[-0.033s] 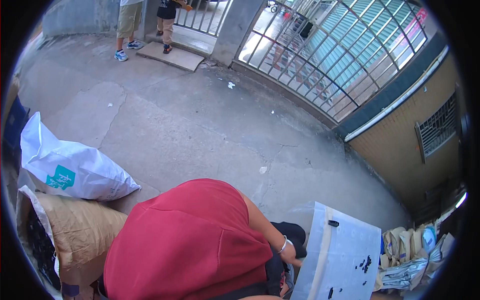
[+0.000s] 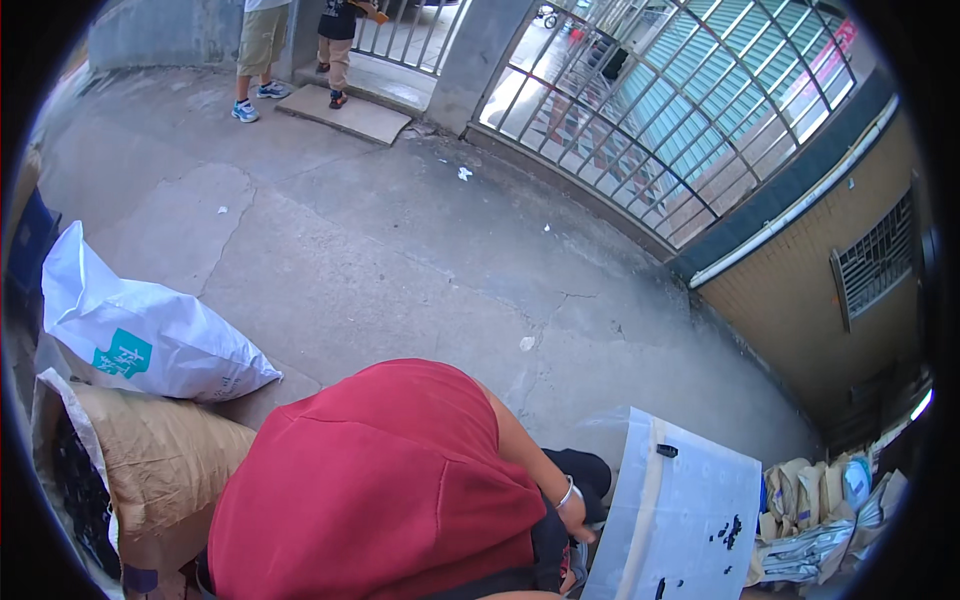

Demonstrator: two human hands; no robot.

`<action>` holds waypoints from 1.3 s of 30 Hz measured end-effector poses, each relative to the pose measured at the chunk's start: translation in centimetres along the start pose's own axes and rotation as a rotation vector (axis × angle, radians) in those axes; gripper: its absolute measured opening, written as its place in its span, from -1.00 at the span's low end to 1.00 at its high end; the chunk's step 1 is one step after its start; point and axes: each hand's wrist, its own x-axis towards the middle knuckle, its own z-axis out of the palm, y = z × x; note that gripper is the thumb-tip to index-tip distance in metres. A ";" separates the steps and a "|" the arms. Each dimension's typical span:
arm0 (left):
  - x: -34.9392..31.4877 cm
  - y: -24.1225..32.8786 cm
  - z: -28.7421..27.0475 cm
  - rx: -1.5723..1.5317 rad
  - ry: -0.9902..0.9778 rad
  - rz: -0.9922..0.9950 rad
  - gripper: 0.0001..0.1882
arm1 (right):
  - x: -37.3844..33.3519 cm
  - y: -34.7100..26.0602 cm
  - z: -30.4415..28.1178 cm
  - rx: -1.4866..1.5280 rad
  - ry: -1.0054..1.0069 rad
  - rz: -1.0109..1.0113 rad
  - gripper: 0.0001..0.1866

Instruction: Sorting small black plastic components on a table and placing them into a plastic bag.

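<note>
A red short sleeve and shoulder of mine fill the lower middle of the view. From the sleeve, my left hand [image 2: 572,517], with a pale bracelet at the wrist, reaches down beside my dark-clothed knee [image 2: 590,474]. It is close to the near edge of a white-covered work surface [image 2: 683,490]. Its fingertips point downward and are too small and partly hidden to show a grip. On that surface lie a black block-like piece [image 2: 667,451], several small black bits [image 2: 733,532] and another dark piece [image 2: 661,588]. My right hand is out of view.
On the left lies a white sack [image 2: 190,345] with a green mark, beside an open brown paper sack [image 2: 160,450] of black pieces. Folded paper sacks [image 2: 800,495] are stacked at right. Two people stand near the gate, one in khaki shorts [image 2: 262,45]. A barred fence [image 2: 640,120] borders the ground.
My left hand has turned from pointing right at the surface's edge to pointing downward, slightly away from it. The pieces on the surface stay where they were.
</note>
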 end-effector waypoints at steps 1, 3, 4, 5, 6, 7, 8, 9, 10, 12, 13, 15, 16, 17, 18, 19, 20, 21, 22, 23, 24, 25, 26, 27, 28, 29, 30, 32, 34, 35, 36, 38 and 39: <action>-0.6 0.8 -0.2 0.116 -0.058 0.248 -0.53 | -0.4 -0.9 -0.5 0.028 0.001 0.021 -0.47; -0.1 1.0 -3.2 0.099 -0.036 0.199 -0.51 | -1.7 -3.7 -1.6 0.075 -0.009 0.033 -0.48; 0.2 1.5 -3.5 0.074 -0.015 0.154 -0.49 | -2.3 -5.3 -2.2 0.096 -0.017 0.030 -0.48; -0.5 1.5 -3.3 0.049 -0.005 0.119 -0.47 | -2.9 -6.7 -2.7 0.121 -0.019 0.039 -0.48; -0.4 1.9 -3.1 0.023 0.007 0.083 -0.45 | -3.5 -7.9 -3.3 0.146 -0.021 0.046 -0.48; -0.1 2.1 -3.1 -0.002 0.021 0.047 -0.43 | -4.1 -9.2 -3.9 0.171 -0.024 0.052 -0.48; 0.6 3.0 -3.3 -0.034 0.027 0.016 -0.41 | -5.0 -10.0 -4.5 0.195 -0.026 0.070 -0.48; 0.0 3.4 -3.3 -0.067 0.033 -0.014 -0.38 | -5.9 -10.7 -5.1 0.219 -0.028 0.088 -0.49; -0.7 3.2 -4.2 -0.101 0.039 -0.043 -0.36 | -6.9 -11.3 -5.7 0.242 -0.031 0.106 -0.49; -1.7 4.3 -4.5 -0.165 0.052 -0.102 -0.32 | -8.8 -12.6 -7.0 0.290 -0.034 0.141 -0.49; -1.8 4.8 -4.7 -0.200 0.057 -0.131 -0.30 | -9.9 -13.1 -7.6 0.314 -0.037 0.162 -0.49; -2.5 6.0 -5.7 -0.271 0.052 -0.182 -0.25 | -11.7 -13.8 -8.6 0.366 -0.036 0.216 -0.50; -3.2 6.6 -5.8 -0.311 0.044 -0.209 -0.23 | -12.7 -14.1 -9.1 0.393 -0.038 0.250 -0.50; -3.5 7.1 -6.2 -0.350 0.028 -0.233 -0.21 | -13.4 -14.0 -9.4 0.422 -0.034 0.289 -0.50; -3.0 7.6 -5.5 -0.393 0.005 -0.256 -0.19 | -14.1 -13.9 -9.7 0.452 -0.030 0.338 -0.50; -4.3 8.1 -4.8 -0.440 -0.028 -0.280 -0.16 | -14.9 -13.7 -10.0 0.483 -0.025 0.396 -0.50; -4.2 8.6 -4.2 -0.493 -0.062 -0.309 -0.14 | -15.7 -13.3 -10.1 0.512 -0.026 0.458 -0.51; -3.4 10.0 -5.0 -0.460 -0.215 -0.650 -0.05 | -16.6 -12.2 -10.2 0.544 -0.017 0.551 -0.51; -3.2 9.4 -4.4 -0.447 -0.149 -0.592 0.06 | -18.1 -10.9 -10.1 0.571 -0.014 0.651 -0.51; -3.2 12.0 -6.0 -0.556 -0.155 -0.659 0.07 | -20.6 -8.9 -10.5 0.611 0.022 0.791 -0.51; -2.3 11.7 -5.5 -0.555 -0.163 -0.716 0.05 | -23.7 -7.3 -10.8 0.651 0.064 0.941 -0.51; -1.2 10.5 -4.4 -0.547 -0.204 -0.669 -0.02 | -23.1 -1.5 -5.8 1.237 0.279 0.678 -0.71; -1.4 10.6 -5.4 -0.468 -0.214 -0.775 -0.11 | -22.6 -1.6 -5.7 1.375 0.265 0.299 -0.91; -1.4 8.2 -3.9 -0.570 -0.250 -0.644 -0.20 | -22.5 -1.8 -5.6 1.322 0.326 0.289 -0.94; -1.5 9.1 -5.2 -0.439 -0.259 -0.616 -0.25 | -22.4 -1.7 -6.3 1.285 0.287 0.241 -0.94; -0.8 8.6 -4.9 -0.370 -0.288 -0.692 -0.39 | -22.2 0.5 -4.1 1.060 0.384 0.197 -0.92; -0.9 8.4 -4.4 -0.446 -0.209 -0.484 -0.46 | -22.1 1.1 -3.2 0.798 0.508 0.133 -0.87; 0.9 8.3 -3.9 -0.465 -0.068 -0.207 -0.52 | -23.5 4.2 -1.2 0.574 0.572 0.192 -0.85; 3.3 8.3 -3.6 -0.310 0.024 -0.065 -0.51 | -25.6 6.4 -0.9 0.588 0.325 0.282 -0.77; 4.2 8.0 -3.6 -0.226 0.065 0.006 -0.52 | -26.8 7.0 -0.6 0.654 0.065 0.377 -0.72; 5.0 8.2 -4.1 -0.171 0.097 0.060 -0.53 | -27.5 6.5 -1.9 0.529 -0.037 0.384 -0.64; 7.4 8.0 -5.5 -0.123 0.081 0.058 -0.51 | -28.3 6.3 -5.4 0.576 -0.036 0.296 -0.63; 9.0 7.2 -5.9 -0.059 0.074 0.074 -0.49 | -28.5 6.6 -6.9 0.627 -0.044 0.203 -0.62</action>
